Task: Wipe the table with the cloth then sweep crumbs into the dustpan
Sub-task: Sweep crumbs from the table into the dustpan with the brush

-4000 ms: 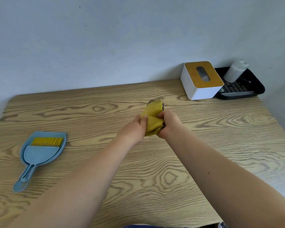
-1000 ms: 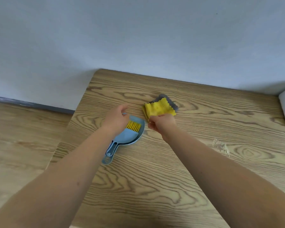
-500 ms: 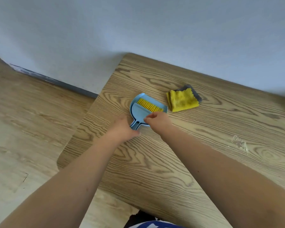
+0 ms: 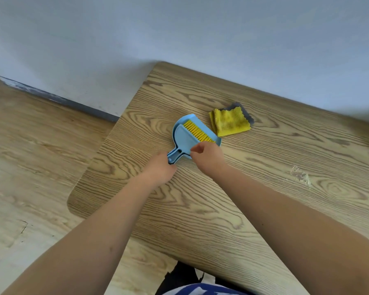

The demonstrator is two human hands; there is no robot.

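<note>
The blue dustpan (image 4: 182, 143) was steadied by its handle, clamped in the left hand (image 4: 161, 167), while the right hand (image 4: 208, 155) pinched the nested yellow-bristled brush (image 4: 197, 132) (presumably to free it). The yellow cloth (image 4: 229, 122) lay parked beside it; 1 crumb pile (image 4: 300, 176) waited well apart.

brush (image 4: 197, 131) in dustpan (image 4: 180, 124) | cloth (image 4: 229, 122) right | crumbs (image 4: 300, 177) perhaps rightmost
</note>
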